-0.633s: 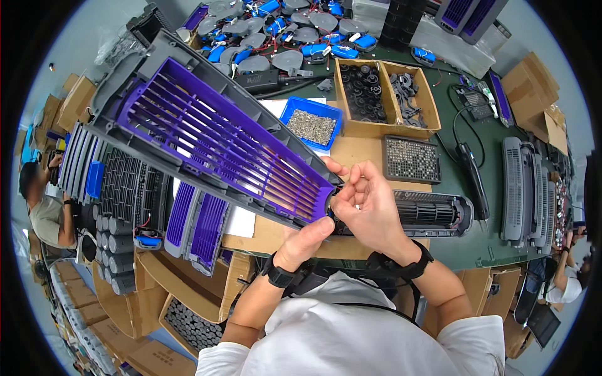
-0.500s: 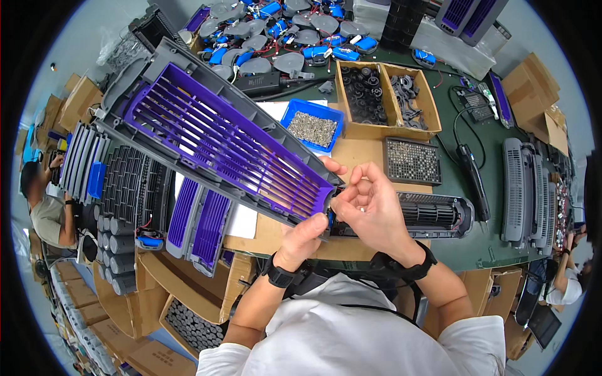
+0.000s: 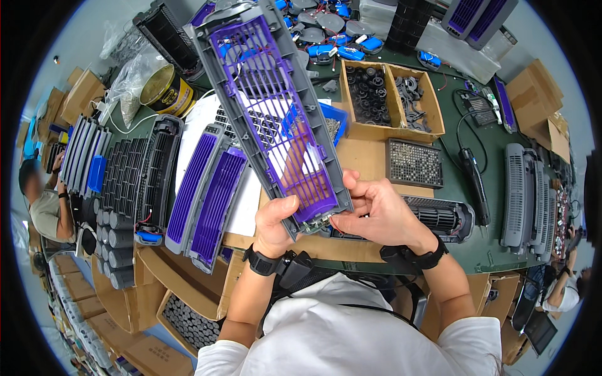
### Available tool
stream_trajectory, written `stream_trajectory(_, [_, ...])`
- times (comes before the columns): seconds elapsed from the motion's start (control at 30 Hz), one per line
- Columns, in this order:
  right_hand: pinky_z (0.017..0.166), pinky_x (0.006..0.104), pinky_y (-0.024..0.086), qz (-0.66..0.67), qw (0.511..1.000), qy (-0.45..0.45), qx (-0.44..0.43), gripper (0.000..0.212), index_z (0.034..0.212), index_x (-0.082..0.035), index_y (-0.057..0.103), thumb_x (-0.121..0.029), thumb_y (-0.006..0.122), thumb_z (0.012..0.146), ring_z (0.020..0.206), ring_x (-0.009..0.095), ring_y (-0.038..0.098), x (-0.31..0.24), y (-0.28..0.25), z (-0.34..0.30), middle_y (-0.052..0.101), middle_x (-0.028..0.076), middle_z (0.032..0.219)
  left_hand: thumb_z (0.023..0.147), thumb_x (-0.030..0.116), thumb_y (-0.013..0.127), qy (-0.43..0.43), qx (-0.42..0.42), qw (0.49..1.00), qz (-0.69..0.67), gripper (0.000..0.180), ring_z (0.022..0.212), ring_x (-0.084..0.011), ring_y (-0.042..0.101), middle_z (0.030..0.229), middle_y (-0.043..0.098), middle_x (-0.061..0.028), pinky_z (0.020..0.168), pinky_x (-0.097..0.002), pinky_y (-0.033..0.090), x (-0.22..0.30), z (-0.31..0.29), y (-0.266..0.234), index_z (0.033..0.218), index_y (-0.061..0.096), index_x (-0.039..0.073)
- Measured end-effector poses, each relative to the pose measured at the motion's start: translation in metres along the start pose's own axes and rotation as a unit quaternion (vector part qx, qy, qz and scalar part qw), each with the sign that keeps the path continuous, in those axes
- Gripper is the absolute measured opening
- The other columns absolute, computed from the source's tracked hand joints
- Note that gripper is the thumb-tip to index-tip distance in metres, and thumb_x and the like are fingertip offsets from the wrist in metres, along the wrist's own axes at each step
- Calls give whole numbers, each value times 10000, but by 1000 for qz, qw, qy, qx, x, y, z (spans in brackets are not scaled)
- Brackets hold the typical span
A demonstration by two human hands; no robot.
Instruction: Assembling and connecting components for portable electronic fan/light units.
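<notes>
A long grey panel with a purple slatted grille (image 3: 307, 116) is held up over the table, its far end raised and leaning left. My left hand (image 3: 276, 227) grips its near left corner, thumb on the front, and some fingers show through the slats. At the near right corner my right hand (image 3: 384, 216) is closed, thumb and fingers pinching the panel's edge; part of the fingers is hidden. Beside that thumb, a small circuit board (image 3: 318, 222) with thin wires sits at the panel's near end. Partly behind the panel stands a blue tray (image 3: 339, 114) of small metal parts.
A divided cardboard box (image 3: 389, 100) holds black and grey parts; a screw tray (image 3: 414, 164) stands nearer. At right lies a black electric screwdriver (image 3: 474, 188). A fan housing (image 3: 442, 217) is beside my right hand. More purple grilles (image 3: 216, 210) lie left. Co-workers sit at both sides.
The panel has swung more upright and its far end has moved right, uncovering a yellow-black can and grilles at left. My left hand has shifted left; my right fingers have closed onto the panel's end.
</notes>
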State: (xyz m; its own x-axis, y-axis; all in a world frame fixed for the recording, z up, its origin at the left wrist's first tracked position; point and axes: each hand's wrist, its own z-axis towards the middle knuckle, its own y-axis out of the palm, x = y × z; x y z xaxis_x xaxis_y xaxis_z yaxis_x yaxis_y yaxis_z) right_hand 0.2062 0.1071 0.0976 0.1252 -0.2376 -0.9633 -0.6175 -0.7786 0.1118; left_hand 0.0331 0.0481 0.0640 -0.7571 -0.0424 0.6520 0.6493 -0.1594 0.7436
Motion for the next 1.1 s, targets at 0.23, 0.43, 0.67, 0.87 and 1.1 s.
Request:
stream_trajectory(0.23, [668,205,520,21,999,37,26,197,1015,57,633,37,680,825,807,58,623,-5,-4,0,685,53,912,737,-50,750,-29,57,923,380,636,1027,-149,617,1141,613,-78,907,-312,514,22,-13,3,1294,447,-15])
stream_trajectory(0.43, [612,202,510,-18,998,29,44,159,967,57,626,31,680,819,730,47,614,-6,0,1,681,53,834,695,-47,776,-18,155,903,399,623,1011,-141,615,1089,608,-78,882,-307,517,14,-18,7,1219,440,-5])
stream_trajectory(0.67, [581,206,506,-83,994,-17,75,99,893,49,624,27,685,819,685,51,617,7,5,0,669,48,763,661,-33,777,35,151,841,518,631,872,-136,636,1054,623,-71,815,-297,529,5,-21,-3,1190,435,-6])
stream_trajectory(0.87, [671,206,507,-116,991,-1,71,283,1073,39,655,1,736,804,765,57,639,-1,3,-3,692,41,857,670,-46,752,22,146,872,467,447,845,-118,660,936,668,-45,780,-270,540,9,-18,0,1070,556,-10])
stream_trajectory(1.1, [847,259,491,-17,976,-120,181,214,1106,19,650,-24,634,897,914,102,612,16,-52,-13,653,57,1034,736,-70,719,36,214,967,135,473,946,-167,658,1045,663,-78,841,-321,545,19,-45,-15,1171,561,27])
